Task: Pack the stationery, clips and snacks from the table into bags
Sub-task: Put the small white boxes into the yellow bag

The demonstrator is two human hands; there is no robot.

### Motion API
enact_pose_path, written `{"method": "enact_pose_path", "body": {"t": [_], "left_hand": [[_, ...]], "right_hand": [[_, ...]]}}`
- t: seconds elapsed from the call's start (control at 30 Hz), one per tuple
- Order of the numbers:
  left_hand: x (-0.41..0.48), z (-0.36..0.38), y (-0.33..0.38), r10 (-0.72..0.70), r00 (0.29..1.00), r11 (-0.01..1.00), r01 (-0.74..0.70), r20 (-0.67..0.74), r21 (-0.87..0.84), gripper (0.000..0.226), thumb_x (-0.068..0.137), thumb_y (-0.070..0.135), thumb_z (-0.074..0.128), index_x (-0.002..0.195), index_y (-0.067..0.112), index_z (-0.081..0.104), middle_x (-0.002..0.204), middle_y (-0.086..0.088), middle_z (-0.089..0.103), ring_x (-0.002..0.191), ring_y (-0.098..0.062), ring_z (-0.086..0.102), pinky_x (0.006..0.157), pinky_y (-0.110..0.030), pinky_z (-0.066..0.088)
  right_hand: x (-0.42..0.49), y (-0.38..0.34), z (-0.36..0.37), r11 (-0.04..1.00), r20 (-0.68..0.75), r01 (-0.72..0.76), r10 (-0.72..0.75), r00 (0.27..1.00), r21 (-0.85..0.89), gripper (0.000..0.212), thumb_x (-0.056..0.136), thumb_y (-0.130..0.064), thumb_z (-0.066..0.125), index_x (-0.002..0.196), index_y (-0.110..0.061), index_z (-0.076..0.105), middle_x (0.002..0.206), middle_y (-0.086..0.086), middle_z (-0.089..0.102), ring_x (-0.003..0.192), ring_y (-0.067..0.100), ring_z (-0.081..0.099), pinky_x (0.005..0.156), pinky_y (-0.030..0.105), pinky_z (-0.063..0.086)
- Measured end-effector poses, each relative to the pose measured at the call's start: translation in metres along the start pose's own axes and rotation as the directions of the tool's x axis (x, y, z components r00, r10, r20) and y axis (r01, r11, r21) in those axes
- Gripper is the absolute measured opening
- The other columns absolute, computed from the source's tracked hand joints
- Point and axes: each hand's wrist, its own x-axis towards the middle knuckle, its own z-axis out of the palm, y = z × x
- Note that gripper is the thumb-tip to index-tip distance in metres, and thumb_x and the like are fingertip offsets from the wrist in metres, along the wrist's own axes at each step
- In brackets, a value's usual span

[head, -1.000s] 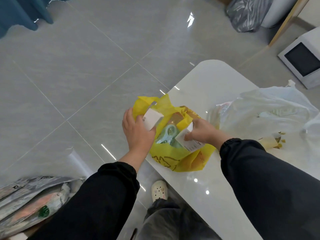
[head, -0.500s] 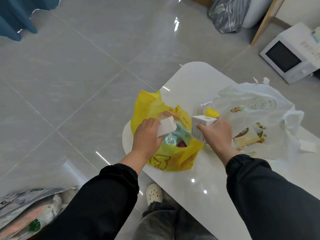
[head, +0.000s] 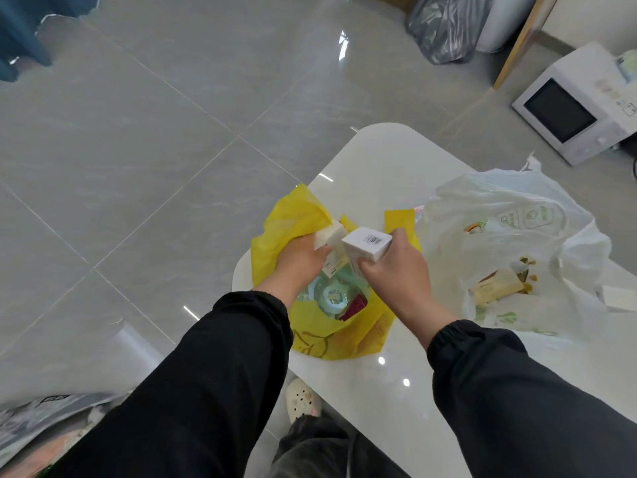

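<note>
A yellow bag [head: 348, 339] sits open at the white table's [head: 386, 160] left edge. Inside it I see a pale blue tape dispenser [head: 332, 298] and a dark red item [head: 353, 307]. My left hand [head: 300, 258] grips a small white box [head: 331, 236] above the bag's mouth. My right hand [head: 396, 270] grips a second white box [head: 367, 244] with a barcode on top, right next to the first one. A white plastic bag [head: 517, 243] lies to the right with snack packets [head: 498, 289] inside.
A small white box [head: 618, 298] lies at the table's right edge. On the floor stand a white microwave [head: 579, 108] and a grey rubbish bag [head: 448, 25]. Packaged items [head: 41, 429] lie at the lower left. A shoe [head: 303, 398] shows below the table edge.
Both hands have brought their white boxes together over the bag's mouth; the right box now stands with its barcode end up. The camera has tilted, showing more of the white bag.
</note>
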Motion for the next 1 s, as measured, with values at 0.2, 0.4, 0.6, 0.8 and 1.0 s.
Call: {"method": "enact_pose_path", "body": {"t": [0.2,0.4,0.6,0.8,1.0], "left_hand": [[-0.005,-0.016,-0.020,0.356,0.931,0.862,-0.295,-0.079,0.412,0.021,0.097,0.019,0.047,0.115,0.013,0.055,0.107,-0.005,0.063,0.091,-0.026,0.062,0.066,-0.033,0.045],[0.010,-0.030,-0.045,0.614,0.693,0.747,-0.355,-0.378,0.562,0.046,0.071,0.006,0.069,0.116,0.010,0.061,0.122,-0.017,0.057,0.109,-0.034,0.050,0.083,-0.044,0.048],[0.029,-0.037,-0.035,-0.030,0.998,0.997,0.033,-0.049,0.074,0.081,0.084,0.046,0.066,0.148,0.021,0.023,0.140,-0.008,0.047,0.129,-0.028,0.044,0.100,-0.040,0.040],[0.032,-0.039,-0.035,0.002,0.977,0.999,-0.009,-0.215,-0.035,0.044,0.094,0.017,0.050,0.057,0.016,0.028,0.055,0.000,0.033,0.064,-0.027,0.036,0.055,-0.032,0.020],[0.020,-0.056,-0.041,0.023,0.976,0.984,-0.060,-0.218,-0.168,0.040,0.093,0.010,0.051,0.058,0.014,0.031,0.055,0.000,0.031,0.055,-0.019,0.029,0.050,-0.032,0.020]], "right_hand": [[0.007,0.005,0.016,0.995,0.035,0.028,-0.024,0.999,-0.100,0.032,0.083,-0.030,0.063,0.097,-0.014,0.040,0.105,0.007,0.064,0.089,0.033,0.060,0.059,0.033,0.039],[0.012,-0.004,0.029,0.984,0.023,0.103,-0.101,0.995,-0.144,0.032,0.085,-0.029,0.063,0.104,-0.013,0.043,0.100,0.005,0.062,0.084,0.030,0.058,0.057,0.032,0.037],[0.023,-0.006,0.043,0.971,0.033,0.173,-0.170,0.985,-0.166,0.029,0.084,-0.029,0.063,0.100,-0.014,0.044,0.098,0.004,0.058,0.086,0.027,0.056,0.057,0.032,0.038],[0.034,-0.007,0.050,0.895,0.074,0.303,-0.296,0.952,-0.327,0.040,0.083,-0.029,0.061,0.116,-0.011,0.048,0.106,0.005,0.055,0.096,0.026,0.051,0.065,0.031,0.035],[0.039,-0.009,0.058,0.870,-0.121,0.360,-0.420,0.900,-0.337,0.057,0.065,-0.020,0.078,0.116,-0.007,0.059,0.102,0.012,0.060,0.091,0.035,0.055,0.071,0.039,0.045]]}}
